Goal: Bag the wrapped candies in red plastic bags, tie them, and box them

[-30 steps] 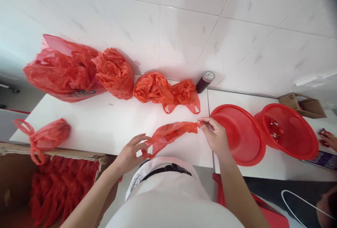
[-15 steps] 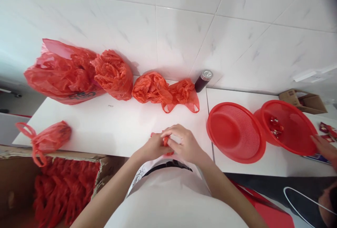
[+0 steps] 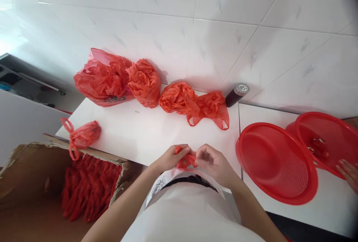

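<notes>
At the front edge of the white table, my left hand is closed around a small bunched red plastic bag. Just right of it, my right hand has its fingers curled and pinches the right end of the same bag. The lower part of the bag hangs close to my apron, and the fingers hide some of it. A tied red bag lies at the table's left end.
Several bulging red bags line the wall beside a dark bottle. An open carton with red bags stands at lower left. Rightward are a red basket and a second basket with another person's hand in it.
The camera view has shifted, so the table things sit further right. My hands have moved slightly apart, and more of the red bag shows between them. The other person's hand has moved into the far basket.
</notes>
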{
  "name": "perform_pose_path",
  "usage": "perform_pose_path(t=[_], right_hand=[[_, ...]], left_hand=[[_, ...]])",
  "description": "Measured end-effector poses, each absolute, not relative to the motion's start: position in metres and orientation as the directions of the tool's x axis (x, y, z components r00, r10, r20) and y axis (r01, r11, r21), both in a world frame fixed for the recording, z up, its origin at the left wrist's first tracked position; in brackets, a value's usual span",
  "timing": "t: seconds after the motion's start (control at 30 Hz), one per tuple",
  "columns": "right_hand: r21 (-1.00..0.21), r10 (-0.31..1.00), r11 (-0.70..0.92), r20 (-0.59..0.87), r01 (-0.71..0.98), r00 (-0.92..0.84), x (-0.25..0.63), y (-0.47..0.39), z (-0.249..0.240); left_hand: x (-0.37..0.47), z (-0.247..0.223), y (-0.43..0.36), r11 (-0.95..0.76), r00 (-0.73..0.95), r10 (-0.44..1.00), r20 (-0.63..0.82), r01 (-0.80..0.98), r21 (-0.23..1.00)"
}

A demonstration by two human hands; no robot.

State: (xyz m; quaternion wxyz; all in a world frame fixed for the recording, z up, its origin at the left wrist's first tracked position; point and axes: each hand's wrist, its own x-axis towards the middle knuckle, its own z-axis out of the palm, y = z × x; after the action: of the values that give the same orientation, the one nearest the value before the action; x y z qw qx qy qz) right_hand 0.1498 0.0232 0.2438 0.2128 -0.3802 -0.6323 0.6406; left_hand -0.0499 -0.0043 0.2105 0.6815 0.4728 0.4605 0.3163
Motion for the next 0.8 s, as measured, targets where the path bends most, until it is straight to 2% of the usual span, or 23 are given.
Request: perform_pose_path(t=[0.07,0.13,0.23,0.3,0.37,0.43,0.5,0.57,0.7,0.8], right_hand=[[-0.978,0.697,-0.112,-0.203,0.175,-0.687,0.147,0.023,0.251],[-0.983,0.727,-0.043,-0.154,0.179,-0.669,0.142,0.027,0.249],[-0.959,0.792,0.027,-0.152,0.283,-0.592,0.131,0.035,0.23],[-0.941,0.796,0.007,-0.199,0.337,-0.571,0.125,0.038,0.212],[-0.945,0.777,-0.045,-0.237,0.325,-0.583,0.121,0.037,0.197],[-0.954,0.739,-0.106,-0.264,0.279,-0.62,0.118,0.033,0.186],[-0.956,0.714,-0.155,-0.282,0.249,-0.641,0.116,0.029,0.18],[-0.954,0.714,-0.201,-0.298,0.223,-0.634,0.116,0.026,0.178],[-0.953,0.758,-0.227,-0.301,0.198,-0.579,0.13,0.029,0.177],[-0.923,0.811,-0.16,-0.325,0.349,-0.487,0.152,0.036,0.158]], left_hand=[[-0.057,0.215,-0.005,0.265,0.415,0.865,-0.281,0.098,0.959],[-0.06,0.216,-0.006,0.172,0.438,0.871,-0.224,0.155,0.973],[-0.06,0.208,-0.008,0.059,0.422,0.893,-0.157,0.236,0.97],[-0.057,0.197,-0.01,-0.008,0.318,0.94,-0.121,0.377,0.926],[-0.054,0.187,-0.012,-0.053,0.145,0.989,-0.026,0.517,0.855],[-0.051,0.18,-0.014,-0.095,0.03,0.995,0.094,0.56,0.823],[-0.05,0.178,-0.014,-0.13,0.009,0.989,0.148,0.535,0.835],[-0.052,0.178,-0.015,-0.128,0.045,0.991,0.123,0.518,0.845],[-0.07,0.171,-0.021,-0.005,0.152,0.983,-0.099,0.567,0.824],[-0.096,0.151,-0.03,0.11,0.143,0.964,-0.225,0.555,0.824]])
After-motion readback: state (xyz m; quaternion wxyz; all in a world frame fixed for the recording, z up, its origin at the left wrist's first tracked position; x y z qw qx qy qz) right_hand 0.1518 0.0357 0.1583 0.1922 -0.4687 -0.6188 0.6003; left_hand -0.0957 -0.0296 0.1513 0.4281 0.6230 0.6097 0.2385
